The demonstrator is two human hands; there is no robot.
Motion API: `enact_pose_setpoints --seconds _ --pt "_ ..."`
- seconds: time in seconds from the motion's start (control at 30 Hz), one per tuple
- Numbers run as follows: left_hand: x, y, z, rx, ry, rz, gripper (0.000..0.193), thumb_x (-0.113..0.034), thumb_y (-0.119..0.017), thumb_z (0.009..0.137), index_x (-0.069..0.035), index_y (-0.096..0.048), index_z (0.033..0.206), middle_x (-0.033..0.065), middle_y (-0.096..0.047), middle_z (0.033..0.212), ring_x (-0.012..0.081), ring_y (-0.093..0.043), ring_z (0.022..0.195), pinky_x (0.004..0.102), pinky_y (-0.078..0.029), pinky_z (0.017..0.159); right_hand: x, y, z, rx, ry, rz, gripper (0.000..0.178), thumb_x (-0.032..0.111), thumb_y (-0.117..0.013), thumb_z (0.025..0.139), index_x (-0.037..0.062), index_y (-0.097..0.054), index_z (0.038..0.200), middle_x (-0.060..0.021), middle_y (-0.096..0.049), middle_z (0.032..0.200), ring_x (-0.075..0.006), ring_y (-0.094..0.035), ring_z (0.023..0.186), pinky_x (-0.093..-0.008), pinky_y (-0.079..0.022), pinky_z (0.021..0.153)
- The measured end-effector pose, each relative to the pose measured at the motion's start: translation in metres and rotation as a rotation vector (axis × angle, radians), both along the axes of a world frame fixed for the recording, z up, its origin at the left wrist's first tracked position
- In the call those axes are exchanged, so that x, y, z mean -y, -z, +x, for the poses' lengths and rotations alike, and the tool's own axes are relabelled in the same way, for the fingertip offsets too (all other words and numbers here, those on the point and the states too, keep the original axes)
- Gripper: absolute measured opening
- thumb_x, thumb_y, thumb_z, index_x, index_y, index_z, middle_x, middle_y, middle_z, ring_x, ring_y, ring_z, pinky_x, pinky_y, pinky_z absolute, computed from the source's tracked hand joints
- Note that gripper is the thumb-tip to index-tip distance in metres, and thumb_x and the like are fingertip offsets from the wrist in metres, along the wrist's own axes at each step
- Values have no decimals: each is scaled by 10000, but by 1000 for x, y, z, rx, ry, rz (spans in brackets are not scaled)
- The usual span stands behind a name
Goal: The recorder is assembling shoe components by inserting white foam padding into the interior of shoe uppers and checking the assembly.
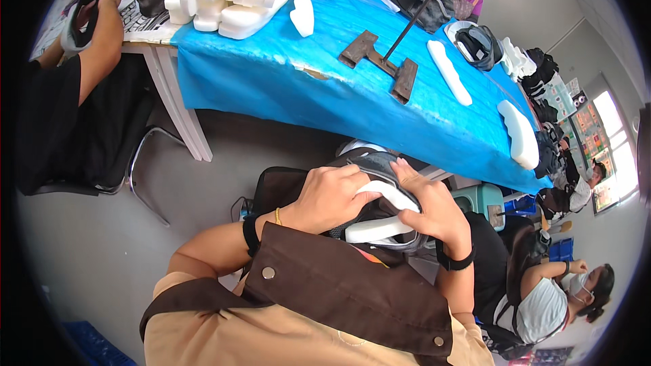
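Observation:
In my lap lies a dark grey and black shoe upper (377, 165), its opening facing up. Curved white foam padding (380, 230) runs around the inside of that opening. My left hand (330, 196) is closed on the near-left part, its thumb pressed along the white foam and its fingers over the dark edge. On the opposite side my right hand (437, 207) wraps the rim, fingers at the far edge and thumb on the foam. The upper's underside is hidden by my hands and brown apron (339, 278).
Ahead stands a table with a blue cover (271, 85). On it are a stack of white foam pieces (234, 0), single foam strips (449, 72), a metal stand (376, 61) and dark shoes (424, 10). A co-worker's arm (102, 47) is at left; another person (549, 298) sits at right.

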State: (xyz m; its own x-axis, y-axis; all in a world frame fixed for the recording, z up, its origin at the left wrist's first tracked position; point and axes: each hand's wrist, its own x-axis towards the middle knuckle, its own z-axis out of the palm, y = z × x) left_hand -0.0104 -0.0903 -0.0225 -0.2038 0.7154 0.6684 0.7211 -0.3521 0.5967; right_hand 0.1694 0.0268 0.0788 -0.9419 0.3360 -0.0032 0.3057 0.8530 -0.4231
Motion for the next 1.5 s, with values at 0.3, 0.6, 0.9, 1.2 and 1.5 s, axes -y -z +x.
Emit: enact_pose_setpoints --seconds 0.3,0.6,0.9,1.2,1.5 --pt "0 12 -3 -11 -80 186 227 -203 -827 735 -84 -705 885 44 -614 753 254 -636 613 338 -515 542 6 3 -2 62 -71 105 777 217 -602 660 -124 -497 1350 -391 -496 1331 -450 -482 1303 -455 -399 1117" --pt "4 12 -11 146 23 128 247 -3 -801 720 -17 -692 942 96 -685 854 242 -704 767 324 -574 685 2 10 6 -30 6 5 778 216 -598 657 -106 -501 1358 -395 -507 1322 -452 -497 1293 -459 -401 1111" --pt "5 16 -10 349 -39 54 283 -8 -813 749 4 -578 907 86 -711 880 162 -743 776 247 -590 686 26 5 -1 94 41 172 864 258 -616 675 -98 -410 1434 -388 -434 1424 -463 -431 1363 -537 -367 1121" --pt "6 20 -5 453 -16 57 517 -8 -812 772 9 -409 1095 122 -707 895 156 -737 826 264 -596 709 32 -4 0 205 0 210 918 293 -593 684 -132 -331 1454 -393 -369 1468 -463 -363 1413 -550 -335 1141" --pt "1 20 -10 272 -150 189 454 -87 -847 717 -33 -519 1027 41 -670 719 168 -703 614 278 -566 579 34 5 -1 121 39 213 931 303 -584 667 -125 -334 1455 -382 -368 1477 -476 -360 1410 -589 -308 1137"
